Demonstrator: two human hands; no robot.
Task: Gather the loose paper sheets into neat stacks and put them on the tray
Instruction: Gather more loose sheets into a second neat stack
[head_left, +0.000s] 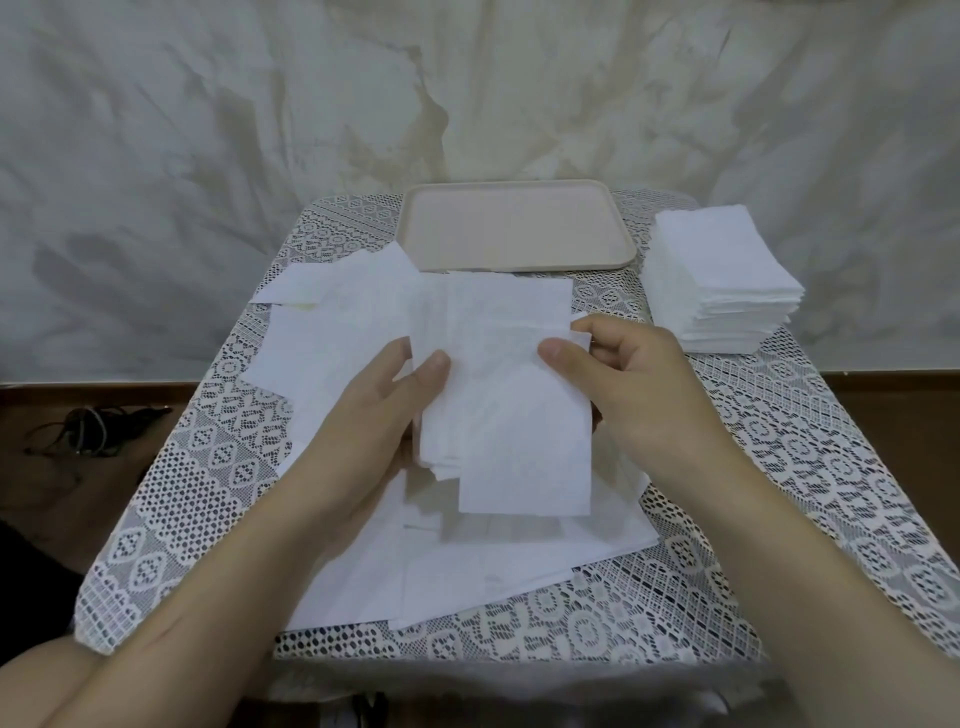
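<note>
Both hands hold a bundle of white paper sheets (511, 405) above the middle of the table. My left hand (384, 410) grips its left edge, thumb on top. My right hand (628, 384) pinches the right edge, thumb on the top sheet. The bundle's lower edges are uneven. Loose white sheets (332, 322) lie spread on the table under and to the left of the bundle. A beige tray (519, 226) sits at the far edge of the table with nothing on it. A tall neat stack of white sheets (722, 286) stands right of the tray.
The small table (810, 467) has a lace cloth. A draped pale sheet forms the backdrop behind it. Dark cables (88, 426) lie on the brown floor to the left.
</note>
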